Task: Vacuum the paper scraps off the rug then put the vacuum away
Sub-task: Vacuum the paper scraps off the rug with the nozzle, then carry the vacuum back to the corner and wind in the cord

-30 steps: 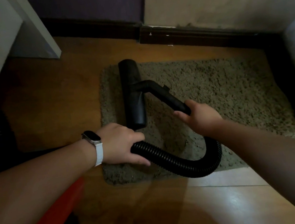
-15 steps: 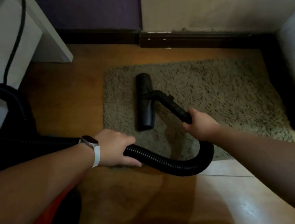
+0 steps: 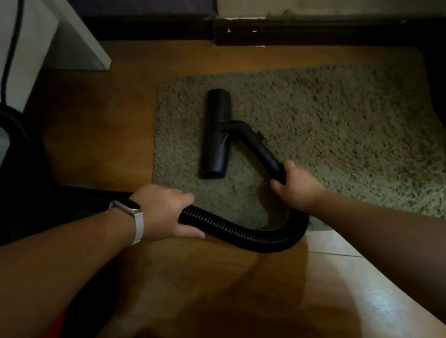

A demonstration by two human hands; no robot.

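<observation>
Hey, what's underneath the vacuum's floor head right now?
The floor head lies on the shaggy rug. Only rug pile shows around it; anything directly beneath is hidden by the head itself.

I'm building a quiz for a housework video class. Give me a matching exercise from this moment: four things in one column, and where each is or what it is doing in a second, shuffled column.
Column 1
1. left hand
2. right hand
3. floor nozzle
4. white watch band

Column 2
A. lies on the rug
B. grips the rigid wand
C. is worn on the left forearm
D. grips the ribbed hose

Pairs: 1-D, 2-B, 3-A, 4-C
</observation>
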